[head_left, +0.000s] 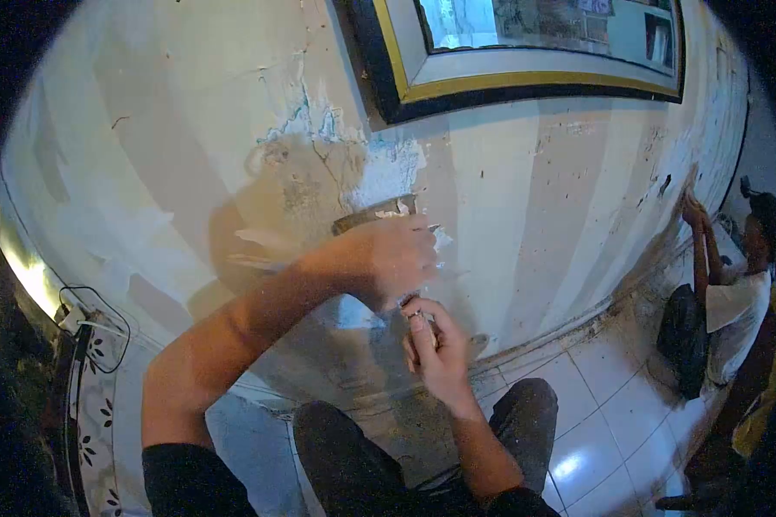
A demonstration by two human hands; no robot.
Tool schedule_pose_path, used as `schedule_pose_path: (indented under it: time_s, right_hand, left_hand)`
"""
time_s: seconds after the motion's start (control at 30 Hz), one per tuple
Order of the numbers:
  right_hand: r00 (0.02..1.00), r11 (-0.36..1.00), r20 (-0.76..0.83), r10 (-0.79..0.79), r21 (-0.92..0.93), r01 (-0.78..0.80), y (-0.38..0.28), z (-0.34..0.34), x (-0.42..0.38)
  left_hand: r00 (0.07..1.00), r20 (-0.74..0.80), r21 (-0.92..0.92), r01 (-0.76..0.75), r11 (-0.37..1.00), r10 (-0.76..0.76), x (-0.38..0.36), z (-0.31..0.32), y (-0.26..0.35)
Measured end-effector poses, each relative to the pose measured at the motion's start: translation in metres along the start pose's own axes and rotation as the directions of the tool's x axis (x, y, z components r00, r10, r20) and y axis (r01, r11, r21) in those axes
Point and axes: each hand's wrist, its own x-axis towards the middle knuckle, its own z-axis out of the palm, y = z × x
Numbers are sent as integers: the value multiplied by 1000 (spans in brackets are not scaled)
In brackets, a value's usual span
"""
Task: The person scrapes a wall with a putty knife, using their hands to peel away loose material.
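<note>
Against the peeling wall [491, 189], my left hand [397, 258] is closed around a flat scraper, its brownish blade [362, 217] showing above the knuckles, with loose paint flakes at its edge. The scraper's handle is hidden by the hand, which is slightly blurred. Just below and to the right, my right hand [435, 345] is closed, thumb and fingers pinched on a small dark thing that I cannot make out. Bare plaster [306, 181] and cracked paint lie above the blade.
A framed mirror or picture [535, 86] hangs above. At the right, a co-worker [737, 302] crouches with both hands at the wall, beside a dark bag-like shape [683, 340]. A cable and plug [76, 317] are at the left. White tiles [591, 422] cover the floor.
</note>
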Motion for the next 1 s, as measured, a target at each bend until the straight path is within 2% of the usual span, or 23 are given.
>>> schedule_pose_path:
  time_s: [0.07, 0.13, 0.2, 0.23, 0.3, 0.37, 0.53, 0.6, 0.67, 0.73, 0.8, 0.87, 0.93, 1.0]
  right_hand:
    - [999, 999, -2, -48, -25, 48, 1, -1, 8]
    - [1000, 1000, -2, -15, -20, 15, -10, 0, 13]
    - [1000, 1000, 3, 13, -16, -13, -26, 0, 25]
    - [999, 996, 13, -37, -79, 38, -34, 0, 33]
    - [997, 986, 24, -80, -146, 83, -39, -3, 40]
    - [981, 967, 95, -168, -177, 183, -39, -6, 41]
    - [971, 950, 111, -210, -212, 230, -42, -7, 48]
    - [971, 953, 107, -212, -199, 230, -43, -7, 46]
    - [986, 976, 113, -119, -171, 137, -45, -10, 43]
    - [989, 977, 101, -105, -175, 121, -35, -10, 31]
    - [990, 974, 91, -110, -186, 126, -39, -9, 41]
    - [989, 983, 65, -133, -122, 140, -43, -8, 47]
    - [989, 979, 45, -139, -146, 144, -34, -8, 40]
    - [987, 971, 28, -157, -178, 159, -30, -7, 31]
  left_hand:
    - [999, 28, -10, 23, 1000, -23, 1, -5, -3]
    - [997, 54, -7, 48, 999, -48, 0, -7, -11]
    - [977, -203, 94, -38, 995, 57, -1, -11, -19]
    - [977, -208, 93, -35, 995, 54, -1, -16, -24]
    - [998, -9, 84, 59, 995, -58, 3, -37, -24]
    - [996, -45, 86, 80, 993, -77, 3, -32, -20]
    - [990, -131, 120, 66, 991, -50, 3, -32, -23]
    - [994, -65, 166, 100, 981, -90, 3, -35, -24]
    - [993, -84, 117, 93, 989, -84, 3, -24, -19]
    - [993, -97, 100, 75, 992, -65, 3, -24, -21]
    - [995, 89, 214, 29, 976, -49, 9, -32, -23]
    - [996, 62, 181, 52, 982, -64, 12, -34, -24]
    - [995, 30, 164, 88, 982, -94, 11, -31, -25]
    - [998, 66, 155, -27, 988, 17, 12, -23, -19]
